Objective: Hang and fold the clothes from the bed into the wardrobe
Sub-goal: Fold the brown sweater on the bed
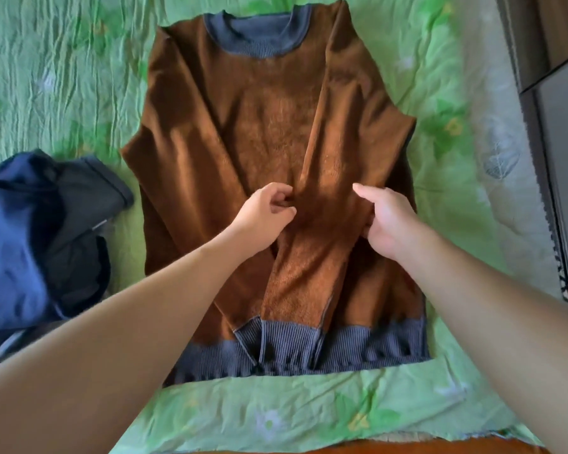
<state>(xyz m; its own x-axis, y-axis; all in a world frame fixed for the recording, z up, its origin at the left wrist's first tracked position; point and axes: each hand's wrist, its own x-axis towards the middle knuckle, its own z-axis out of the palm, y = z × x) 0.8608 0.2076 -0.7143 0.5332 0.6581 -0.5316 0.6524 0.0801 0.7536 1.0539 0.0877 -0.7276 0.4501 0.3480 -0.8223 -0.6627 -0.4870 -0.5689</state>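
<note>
A brown fleecy sweater (243,126) with grey ribbed collar, cuffs and hem lies flat on the green bed sheet (63,77). Both its sleeves are folded inward across the body, and their grey cuffs meet at the hem. My left hand (263,217) sits over the sweater's middle and its curled fingers pinch the left edge of the folded right sleeve. My right hand (387,221) holds the same sleeve from the right side, thumb out and fingers tucked under the fabric.
A heap of dark blue and black clothes (40,237) lies on the bed at the left. Dark furniture (561,158) stands along the bed's right edge. A brown strip (341,448) shows at the bottom edge.
</note>
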